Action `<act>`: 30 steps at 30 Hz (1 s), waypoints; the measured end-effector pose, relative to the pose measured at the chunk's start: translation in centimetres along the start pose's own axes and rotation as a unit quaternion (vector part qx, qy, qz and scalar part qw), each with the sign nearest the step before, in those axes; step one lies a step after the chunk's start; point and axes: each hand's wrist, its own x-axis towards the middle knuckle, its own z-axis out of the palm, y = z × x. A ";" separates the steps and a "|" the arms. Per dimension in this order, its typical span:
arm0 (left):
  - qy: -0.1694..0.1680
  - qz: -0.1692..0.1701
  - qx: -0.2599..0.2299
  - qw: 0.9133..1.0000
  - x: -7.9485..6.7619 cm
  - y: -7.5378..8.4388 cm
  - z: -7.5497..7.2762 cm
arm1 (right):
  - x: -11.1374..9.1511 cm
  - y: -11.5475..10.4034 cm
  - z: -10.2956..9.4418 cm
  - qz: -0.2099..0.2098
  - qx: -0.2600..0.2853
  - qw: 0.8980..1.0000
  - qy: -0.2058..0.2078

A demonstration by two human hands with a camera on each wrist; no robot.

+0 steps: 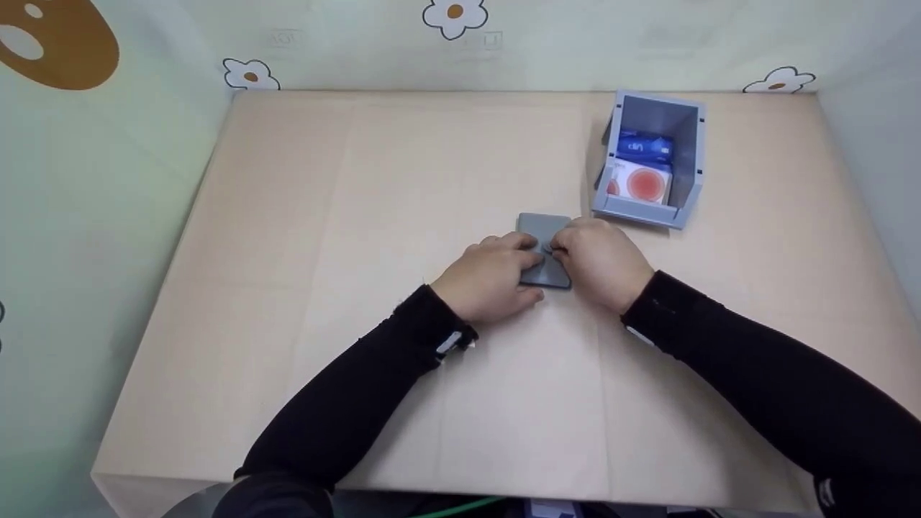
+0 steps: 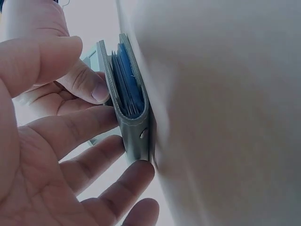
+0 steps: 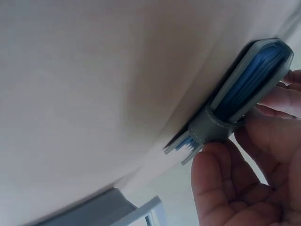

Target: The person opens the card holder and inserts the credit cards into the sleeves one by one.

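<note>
A grey stitched card holder [image 1: 545, 224] lies flat on the table, folded closed, below the bin's near end. Blue and pale cards or sleeves [image 2: 128, 80] show between its covers in the left wrist view. My left hand [image 1: 486, 279] rests its fingertips on the cover and along the spine, fingers extended. With thumb and fingers, my right hand [image 1: 606, 260] pinches the strap [image 3: 208, 125] that wraps round the holder's open side. Whether the strap is fastened is hidden under the fingers.
A grey plastic bin [image 1: 637, 210] stands at the back right, just beyond my right hand. Inside it lie a white box with red circles [image 1: 645, 184] and a blue packet [image 1: 644, 147]. A beige cloth covers the table [image 1: 403, 165], with walls behind and at both sides.
</note>
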 end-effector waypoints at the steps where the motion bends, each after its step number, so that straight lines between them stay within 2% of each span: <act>1: -0.001 0.002 -0.002 1.000 0.0 0.0 0.0 | 0.0 0.0 0.0 -0.009 -0.009 1.000 0.003; 7: -0.012 0.008 -0.015 1.000 0.0 0.0 -0.1 | 0.0 -0.1 0.0 -0.060 -0.062 0.996 0.006; 14: -0.014 0.004 -0.017 1.000 0.0 0.1 -0.1 | 0.1 0.1 -0.5 -0.101 -0.088 0.991 -0.016; 20: -0.013 0.003 -0.014 1.000 0.0 0.2 0.0 | 0.0 0.3 -0.8 -0.145 -0.122 0.982 -0.025; 30: -0.008 0.005 -0.012 1.000 0.0 0.1 -0.1 | -0.2 0.3 -0.9 -0.163 -0.146 0.976 -0.025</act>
